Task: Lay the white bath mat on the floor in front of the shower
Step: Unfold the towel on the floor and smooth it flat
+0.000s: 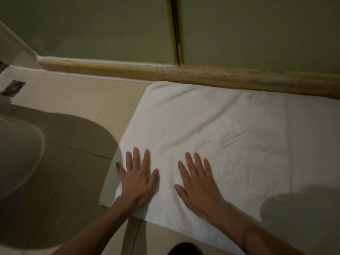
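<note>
The white bath mat [230,129] lies spread flat on the beige tiled floor, its far edge against the raised sill [202,75] below the shower's glass panels [257,30]. A few soft creases cross its middle. My left hand [138,178] rests palm down with fingers spread on the mat's near left corner. My right hand [197,184] lies flat beside it, fingers apart, a little further right on the mat. Neither hand holds anything.
A white toilet bowl [16,155] bulges in at the left edge, casting a round shadow on the tiles [73,107]. A floor drain [12,88] sits at the far left. A dark shape [185,249], perhaps a foot, shows at the bottom edge.
</note>
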A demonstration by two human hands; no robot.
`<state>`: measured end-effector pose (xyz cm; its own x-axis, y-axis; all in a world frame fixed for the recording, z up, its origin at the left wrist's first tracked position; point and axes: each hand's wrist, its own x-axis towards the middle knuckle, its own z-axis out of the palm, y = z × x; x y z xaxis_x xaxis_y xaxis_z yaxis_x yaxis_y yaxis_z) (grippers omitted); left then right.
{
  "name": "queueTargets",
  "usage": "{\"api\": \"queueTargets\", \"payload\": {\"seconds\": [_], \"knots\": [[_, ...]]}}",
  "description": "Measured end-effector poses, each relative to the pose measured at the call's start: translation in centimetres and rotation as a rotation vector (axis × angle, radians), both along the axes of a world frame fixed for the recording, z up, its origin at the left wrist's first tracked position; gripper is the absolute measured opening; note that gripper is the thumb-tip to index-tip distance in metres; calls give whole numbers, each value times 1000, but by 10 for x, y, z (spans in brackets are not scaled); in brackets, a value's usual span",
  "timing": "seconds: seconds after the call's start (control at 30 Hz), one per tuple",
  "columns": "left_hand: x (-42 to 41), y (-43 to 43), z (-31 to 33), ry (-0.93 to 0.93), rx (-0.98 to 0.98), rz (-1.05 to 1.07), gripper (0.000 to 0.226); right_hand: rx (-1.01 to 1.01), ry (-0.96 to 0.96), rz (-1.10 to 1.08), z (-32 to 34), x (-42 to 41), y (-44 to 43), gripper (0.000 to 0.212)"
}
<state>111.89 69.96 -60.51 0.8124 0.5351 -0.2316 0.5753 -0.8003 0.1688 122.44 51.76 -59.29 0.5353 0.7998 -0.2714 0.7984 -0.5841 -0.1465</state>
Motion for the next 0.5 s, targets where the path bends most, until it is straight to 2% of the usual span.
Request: {"api": "queueTargets", "payload": {"seconds": [0.13,0.27,0.5], "knots": [[30,-1,3,-41,4,-73,73,22,7,-28,5,6,12,74],[56,2,-4,36,47,-149,75,6,-57,-30,8,24,30,70],[56,10,-6,60,61,-123,69,-6,-41,-81,7,54,43,69]]}}
